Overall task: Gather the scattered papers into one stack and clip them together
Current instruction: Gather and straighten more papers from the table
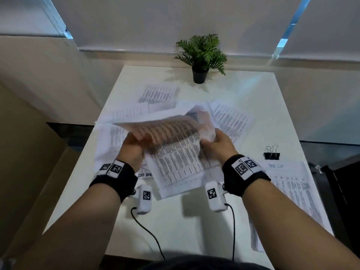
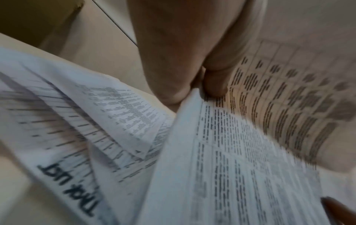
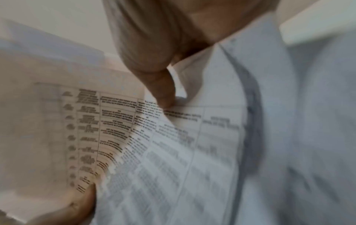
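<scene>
Both hands hold a loose bundle of printed papers (image 1: 175, 151) above the middle of the white table (image 1: 175, 221). My left hand (image 1: 134, 147) grips the bundle's left side, its fingers (image 2: 215, 85) pinching the sheets (image 2: 231, 152). On the right side my right hand (image 1: 216, 143) grips it, the thumb (image 3: 163, 91) pressed on the top sheet (image 3: 173, 152). The bundle is bent and uneven. More printed sheets lie scattered: one at the far left (image 1: 157, 95), one at the right (image 1: 231, 119), one under the left hand (image 1: 109, 141), one near the right edge (image 1: 294, 191). A black binder clip (image 1: 271, 154) stands at the right.
A potted green plant (image 1: 201, 57) stands at the table's far edge. Two white tagged devices with black cables hang from the wrists, one on the left (image 1: 144, 199), one on the right (image 1: 215, 196), above the table's near part. Dark floor shows past both side edges.
</scene>
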Demonstrator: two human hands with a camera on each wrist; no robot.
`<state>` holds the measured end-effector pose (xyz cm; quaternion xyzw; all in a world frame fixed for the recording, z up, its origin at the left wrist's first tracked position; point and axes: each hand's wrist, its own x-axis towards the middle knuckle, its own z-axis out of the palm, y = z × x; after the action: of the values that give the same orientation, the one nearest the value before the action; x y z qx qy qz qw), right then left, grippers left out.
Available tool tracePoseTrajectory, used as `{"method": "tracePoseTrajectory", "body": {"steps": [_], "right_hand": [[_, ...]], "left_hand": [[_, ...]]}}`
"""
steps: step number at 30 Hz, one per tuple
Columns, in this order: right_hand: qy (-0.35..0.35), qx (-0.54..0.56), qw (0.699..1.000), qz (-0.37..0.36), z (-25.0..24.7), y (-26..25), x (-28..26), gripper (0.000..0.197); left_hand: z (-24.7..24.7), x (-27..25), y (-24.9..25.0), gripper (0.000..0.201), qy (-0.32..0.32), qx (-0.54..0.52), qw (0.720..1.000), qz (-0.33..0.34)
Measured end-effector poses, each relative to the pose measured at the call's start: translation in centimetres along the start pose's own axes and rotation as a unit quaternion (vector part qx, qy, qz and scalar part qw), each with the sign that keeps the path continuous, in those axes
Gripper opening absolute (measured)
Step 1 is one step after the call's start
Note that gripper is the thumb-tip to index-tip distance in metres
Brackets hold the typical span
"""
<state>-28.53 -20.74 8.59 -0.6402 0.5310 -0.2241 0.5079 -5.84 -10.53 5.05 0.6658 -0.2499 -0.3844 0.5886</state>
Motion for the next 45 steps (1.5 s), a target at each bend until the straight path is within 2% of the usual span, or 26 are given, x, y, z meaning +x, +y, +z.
{"method": "tracePoseTrajectory", "body": {"steps": [2,3,4,6,8,9,12,14,16,18,20,22,23,25,27,28,31,33,36,38,41,43,45], "right_hand": [[-0.057,-0.018,0.998,0.034,1.1,1.3,0.1,0.043],[-0.074,-0.024,0.996,0.044,1.8,2.0,0.3,0.046],[-0.086,-0.014,0.995,0.054,2.4,1.9,0.2,0.037],[-0.062,0.027,0.995,0.070,3.8,1.9,0.5,0.012],[-0.017,0.061,0.993,0.097,4.9,1.5,1.2,0.010],[0.001,0.086,0.991,0.107,5.5,1.5,1.7,0.014],[0.028,0.125,0.984,0.127,7.4,1.0,3.1,0.023],[0.029,0.102,0.982,0.157,8.8,1.3,4.1,0.024],[0.023,0.073,0.982,0.175,10.2,2.2,5.1,0.028],[0.019,0.011,0.984,0.177,11.4,3.5,6.0,0.030],[0.012,-0.070,0.984,0.165,12.2,4.6,6.2,0.026],[0.011,-0.163,0.977,0.138,12.8,5.7,6.5,0.024],[0.016,-0.189,0.974,0.127,13.0,5.9,6.6,0.024],[0.024,-0.197,0.972,0.125,13.2,6.1,6.7,0.020],[0.050,-0.169,0.974,0.141,13.0,6.0,6.6,0.014],[0.067,-0.153,0.975,0.148,12.9,6.0,6.7,0.013],[0.094,-0.113,0.977,0.153,12.1,6.1,6.8,0.020],[0.107,-0.092,0.978,0.157,11.6,6.2,6.8,0.020],[0.130,-0.096,0.976,0.143,11.0,6.3,6.5,0.014],[0.122,-0.051,0.978,0.160,10.8,6.2,6.1,0.014],[0.071,0.058,0.975,0.204,10.7,5.6,5.4,0.025],[0.042,0.097,0.972,0.208,10.5,5.1,5.1,0.035],[0.017,0.126,0.965,0.228,10.1,4.9,5.3,0.057]], "left_hand": [[-0.3,-0.5,0.5,0.038,-0.023,0.038,0.996,-0.073],[-1.3,-0.4,-0.2,0.047,-0.019,0.056,0.994,-0.093],[-2.0,-0.6,-0.7,0.054,-0.023,0.082,0.990,-0.110],[-3.1,-0.4,-1.2,0.059,-0.026,0.085,0.985,-0.151],[-4.9,0.8,-1.5,0.049,-0.013,0.090,0.985,-0.146],[-5.9,1.6,-1.6,0.042,0.007,0.132,0.983,-0.127],[-9.4,4.2,-2.5,0.039,0.109,0.284,0.948,-0.093],[-11.6,5.6,-3.4,0.044,0.146,0.354,0.916,-0.122],[-13.6,7.0,-4.5,0.052,0.151,0.389,0.892,-0.172],[-14.8,8.0,-5.2,0.061,0.142,0.397,0.881,-0.215],[-15.4,8.7,-5.5,0.069,0.140,0.391,0.881,-0.228],[-15.6,9.2,-5.6,0.074,0.141,0.372,0.891,-0.217],[-15.6,9.4,-5.7,0.070,0.135,0.363,0.899,-0.204],[-15.6,9.5,-5.6,0.045,0.122,0.375,0.906,-0.151],[-15.5,9.3,-5.0,0.016,0.145,0.399,0.902,-0.081],[-15.4,9.2,-4.3,0.011,0.168,0.406,0.897,-0.047],[-15.1,8.1,-1.1,0.022,0.253,0.411,0.876,0.011],[-15.0,7.4,1.1,0.033,0.305,0.342,0.888,0.043],[-15.2,7.2,2.9,0.030,0.354,0.259,0.897,0.058],[-14.9,7.1,2.6,0.026,0.315,0.235,0.919,0.034],[-13.0,6.6,0.3,0.023,0.186,0.243,0.951,-0.044],[-11.1,6.0,-2.0,0.030,0.110,0.266,0.952,-0.105],[-9.2,5.2,-3.8,0.032,0.066,0.280,0.948,-0.137]]}}
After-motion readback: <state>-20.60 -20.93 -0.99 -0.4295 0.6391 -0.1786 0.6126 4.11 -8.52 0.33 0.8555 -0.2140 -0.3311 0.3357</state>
